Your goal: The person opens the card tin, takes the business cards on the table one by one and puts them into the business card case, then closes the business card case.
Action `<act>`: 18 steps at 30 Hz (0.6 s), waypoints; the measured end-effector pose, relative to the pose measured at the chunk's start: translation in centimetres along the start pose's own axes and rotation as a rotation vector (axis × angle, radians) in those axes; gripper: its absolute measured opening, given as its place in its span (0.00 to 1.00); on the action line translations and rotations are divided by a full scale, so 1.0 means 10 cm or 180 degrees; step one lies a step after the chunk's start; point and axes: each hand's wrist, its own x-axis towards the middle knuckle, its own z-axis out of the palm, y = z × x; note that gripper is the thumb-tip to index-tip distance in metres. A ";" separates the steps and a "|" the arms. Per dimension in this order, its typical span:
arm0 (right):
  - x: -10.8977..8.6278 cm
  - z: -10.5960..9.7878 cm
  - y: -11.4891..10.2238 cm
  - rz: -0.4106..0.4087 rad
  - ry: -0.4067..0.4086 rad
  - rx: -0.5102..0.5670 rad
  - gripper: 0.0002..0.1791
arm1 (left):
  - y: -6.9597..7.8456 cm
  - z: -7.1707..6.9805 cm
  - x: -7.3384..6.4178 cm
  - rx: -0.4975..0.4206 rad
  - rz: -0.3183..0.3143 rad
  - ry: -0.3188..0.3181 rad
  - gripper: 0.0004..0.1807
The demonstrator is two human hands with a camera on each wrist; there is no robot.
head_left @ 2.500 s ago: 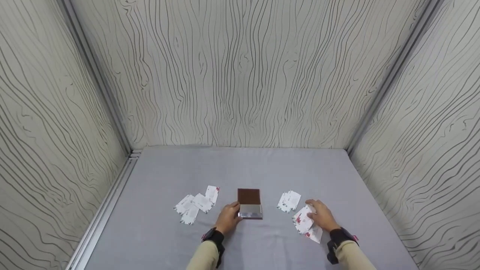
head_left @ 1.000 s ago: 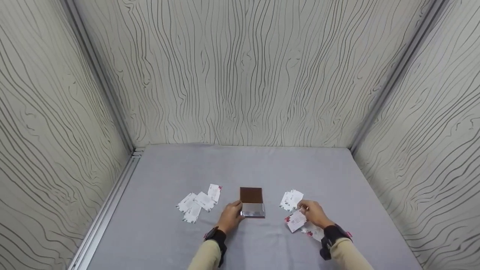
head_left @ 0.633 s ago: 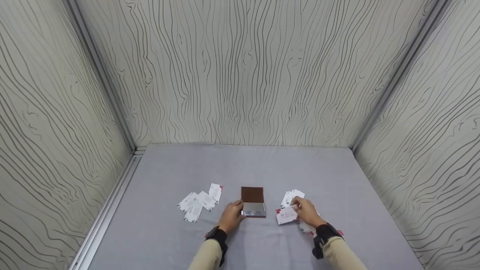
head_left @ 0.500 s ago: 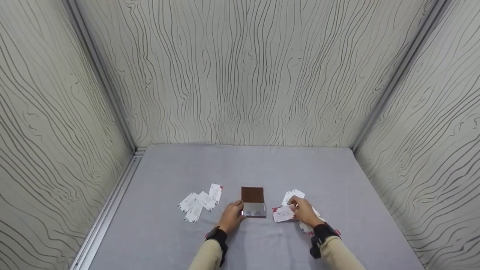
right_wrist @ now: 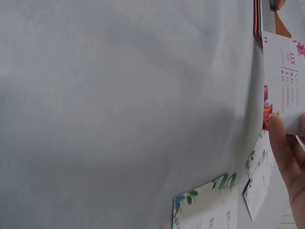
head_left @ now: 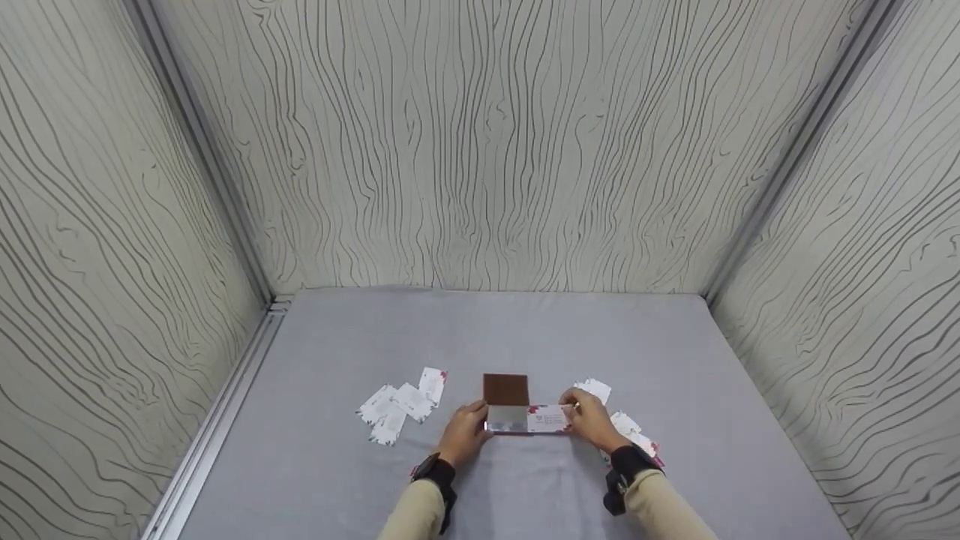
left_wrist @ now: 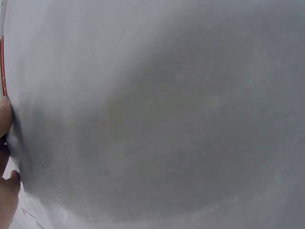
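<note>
A brown card case (head_left: 505, 389) lies unfolded on the grey cloth, its near half silvery metal. My left hand (head_left: 463, 433) grips the case's left edge between thumb and fingers; in the left wrist view only some fingertips (left_wrist: 5, 117) show at the left border. With my right hand (head_left: 589, 417) I pinch a white business card (head_left: 549, 419) by its right end. The card lies lengthwise, its left end meeting the right edge of the metal half. The right wrist view shows red and purple corner prints on this business card (right_wrist: 283, 76), with the thumb on its corner.
Several white cards (head_left: 394, 413) overlap in a loose group left of the case. Behind my right hand lie more cards (head_left: 598, 388) with green leaf prints, and others (head_left: 636, 437) beside the wrist, partly hidden. Patterned walls (head_left: 480, 150) enclose the table (head_left: 480, 330).
My right hand has taken the business card from the near right pile, turned it lengthwise and brought it left to the card case. My left hand has kept its grip on the case.
</note>
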 end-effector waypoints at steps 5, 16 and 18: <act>0.06 0.09 -0.05 -0.0075 -0.0023 0.0120 0.09 | 0.01 0.00 -0.01 -0.0022 -0.0051 0.0000 0.25; 0.18 0.28 -0.25 -0.0230 -0.0020 0.0068 0.07 | 0.00 0.02 -0.03 -0.0135 0.0066 0.0217 0.26; 0.20 0.30 -0.28 -0.0221 -0.0014 0.0033 0.07 | 0.00 0.03 -0.03 -0.0148 0.0019 0.0191 0.26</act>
